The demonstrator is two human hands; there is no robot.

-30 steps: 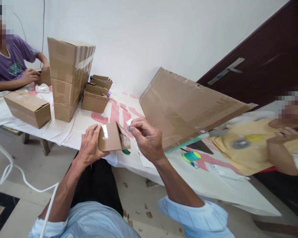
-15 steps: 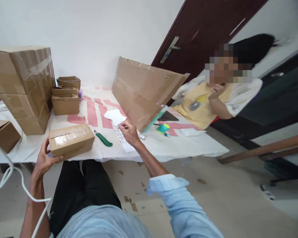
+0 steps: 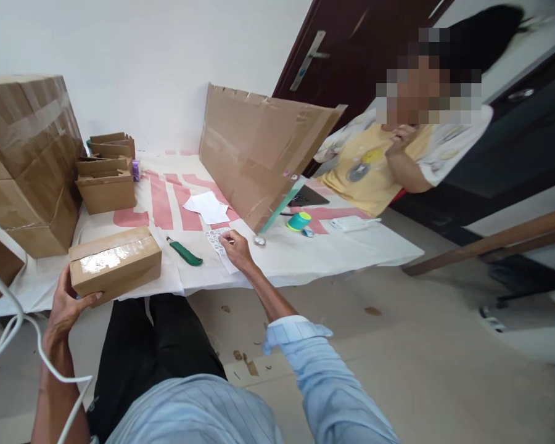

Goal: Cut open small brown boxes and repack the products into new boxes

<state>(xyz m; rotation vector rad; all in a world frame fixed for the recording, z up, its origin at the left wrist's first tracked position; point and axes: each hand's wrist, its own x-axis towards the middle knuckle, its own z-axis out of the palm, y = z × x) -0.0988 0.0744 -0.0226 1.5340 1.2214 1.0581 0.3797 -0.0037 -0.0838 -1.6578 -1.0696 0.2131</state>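
Observation:
My left hand (image 3: pixel 67 300) grips the near end of a small taped cardboard box (image 3: pixel 115 261), which rests on the table's front edge. My right hand (image 3: pixel 235 248) reaches out over a white sticker sheet (image 3: pixel 219 242) on the table, fingers pinched together on the sheet; what they pinch is too small to name. A green utility knife (image 3: pixel 185 253) lies between the box and the sheet. Loose white paper (image 3: pixel 206 206) lies just beyond the sheet.
A white-and-red covered table (image 3: pixel 351 246) carries stacked large boxes (image 3: pixel 25 160) at left, small open boxes (image 3: pixel 106 179), a leaning cardboard sheet (image 3: pixel 254 151) and a green tape roll (image 3: pixel 298 221). A person in a yellow shirt (image 3: pixel 374 172) sits at right by a dark door (image 3: pixel 346 55).
The box went from both hands down to the table edge, held by my left hand alone. My right hand moved out to the sticker sheet. The view swung right.

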